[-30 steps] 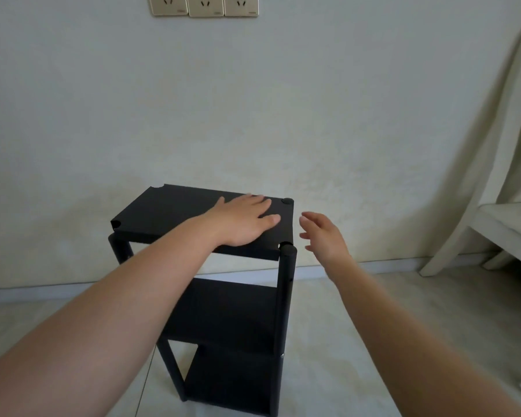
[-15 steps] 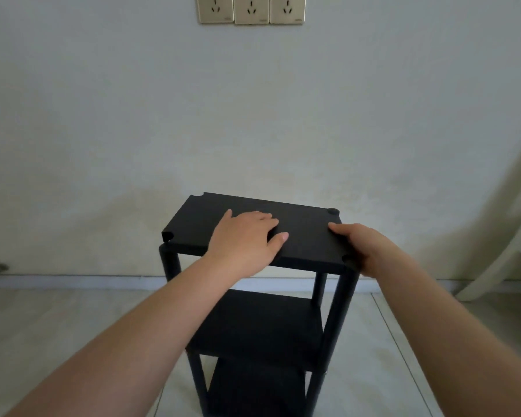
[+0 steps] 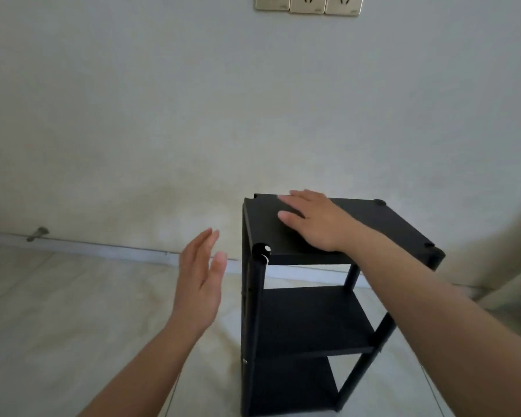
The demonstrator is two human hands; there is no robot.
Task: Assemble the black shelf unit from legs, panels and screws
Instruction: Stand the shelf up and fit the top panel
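The black shelf unit [image 3: 310,323] stands upright on the floor near the wall, with three panels on round black legs. My right hand [image 3: 313,221] lies flat, palm down, on the top panel [image 3: 382,224], fingers spread toward its far left corner. My left hand [image 3: 200,275] hangs in the air to the left of the unit, palm facing the shelf, fingers straight and apart, touching nothing. A round black leg cap [image 3: 261,249] shows at the near left corner.
A pale wall stands right behind the unit, with three sockets [image 3: 307,4] high up. A small grey door stop [image 3: 38,233] sticks out at the baseboard on the left. Part of a white chair [image 3: 506,284] shows at the right edge. Pale tiled floor surrounds the unit.
My left hand has come off the top panel and moved out to the unit's left. My right hand went from the right edge onto the panel's top. The view swung left.
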